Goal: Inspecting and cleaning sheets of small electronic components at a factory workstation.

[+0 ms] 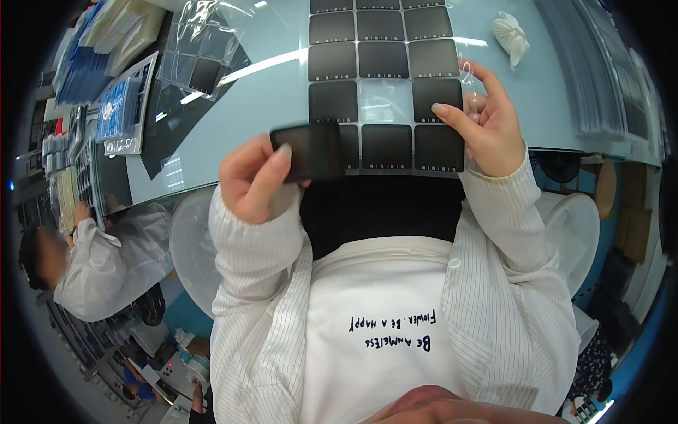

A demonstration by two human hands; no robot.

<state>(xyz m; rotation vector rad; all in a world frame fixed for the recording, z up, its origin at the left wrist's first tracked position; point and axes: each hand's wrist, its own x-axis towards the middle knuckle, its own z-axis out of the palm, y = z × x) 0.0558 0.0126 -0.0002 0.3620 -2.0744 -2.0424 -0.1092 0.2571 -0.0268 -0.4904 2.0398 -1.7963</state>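
Note:
A thin dark square panel (304,152), blurred by motion, is pinched between the thumb and fingers of my left hand (247,180). It overlaps the lower left of a clear plastic sheet (385,102) that holds rows of similar dark square panels (385,146). One place in the middle column shows only see-through plastic, without a dark square. My right hand (494,127) grips the sheet's right edge, the thumb lying on top by a dark square and the fingers partly hidden beyond the edge. The sheet's near edge reaches the table's front edge.
On the glass-topped table (268,85) a clear pocket sheet (194,60) and stacked plastic sleeves (106,42) lie at the left. Crumpled white plastic (510,39) sits at the far right, beside stacked clear sheets (593,78). Another person (106,261) sits at the left.

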